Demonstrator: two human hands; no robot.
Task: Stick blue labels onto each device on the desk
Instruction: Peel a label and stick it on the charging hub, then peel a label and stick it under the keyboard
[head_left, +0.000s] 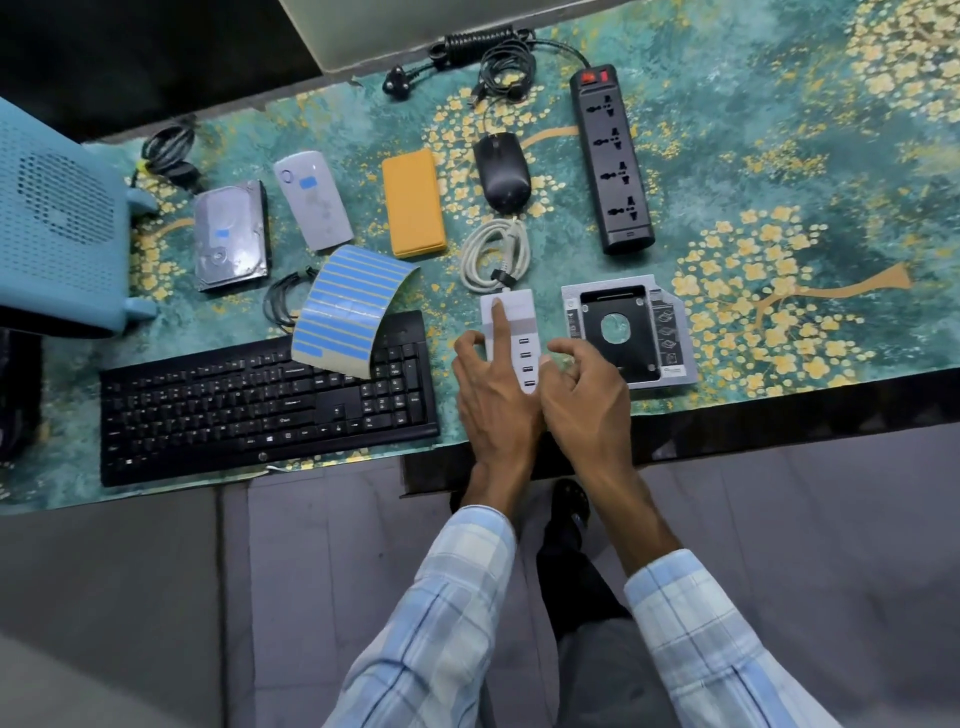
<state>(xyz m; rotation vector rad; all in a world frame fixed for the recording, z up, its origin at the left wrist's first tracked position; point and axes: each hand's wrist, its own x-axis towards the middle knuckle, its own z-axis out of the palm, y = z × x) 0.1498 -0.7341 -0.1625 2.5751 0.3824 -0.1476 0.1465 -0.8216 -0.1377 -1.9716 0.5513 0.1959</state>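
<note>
**White hub under two hands**

Left hand (493, 400), thumb spread, presses a straight forefinger on the white hub (522, 318). Right hand (587, 402) curls against the hub's right side; grip unclear. Left of the hub, the label sheet (348, 306) leans on the keyboard (234, 410). Farther left lies a labelled hard drive (231, 236).

curled blue label sheet (345, 306) on keyboard (234, 405), white usb hub (522, 325)

Hard drive (228, 236): glossy metal top. Keyboard (208, 415): matt black plastic. USB hub (519, 317): smooth white plastic. Label sheet (348, 306): glossy paper. Power strip (613, 156): black plastic, slight sheen. Sleeve (441, 597): checked cloth.
</note>
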